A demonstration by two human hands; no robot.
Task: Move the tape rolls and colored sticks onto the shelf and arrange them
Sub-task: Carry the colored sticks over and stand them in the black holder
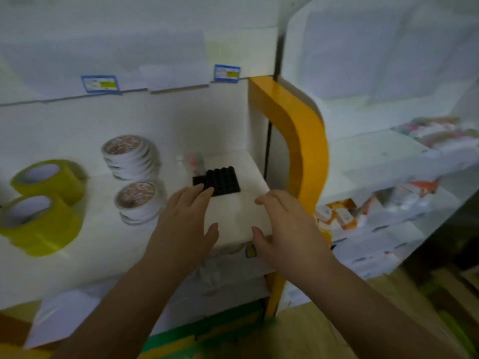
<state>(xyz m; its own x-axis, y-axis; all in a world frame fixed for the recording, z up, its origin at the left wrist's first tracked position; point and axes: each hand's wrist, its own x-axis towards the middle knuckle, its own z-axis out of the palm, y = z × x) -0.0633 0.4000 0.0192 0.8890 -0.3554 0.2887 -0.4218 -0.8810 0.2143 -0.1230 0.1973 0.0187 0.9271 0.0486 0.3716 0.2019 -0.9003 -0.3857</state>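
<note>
Two yellow tape rolls (pixel 44 206) lie on the white shelf (pixel 103 244) at the left. Beside them stand two stacks of white tape rolls (pixel 134 177), one behind the other. A black ridged block (pixel 220 178) lies further right, with a blurred pack of colored sticks (pixel 194 161) behind it. My left hand (pixel 186 224) hovers with fingers spread, fingertips at the block's near left corner. My right hand (pixel 282 224) is held over the shelf's right front edge, fingers relaxed, holding nothing.
An orange-yellow curved frame (pixel 298 136) borders the shelf's right end. Blue price tags (pixel 99 84) hang on the shelf edge above. More white shelves with packaged goods (pixel 375 213) stand at the right. White packets (pixel 62 314) lie on the lower shelf.
</note>
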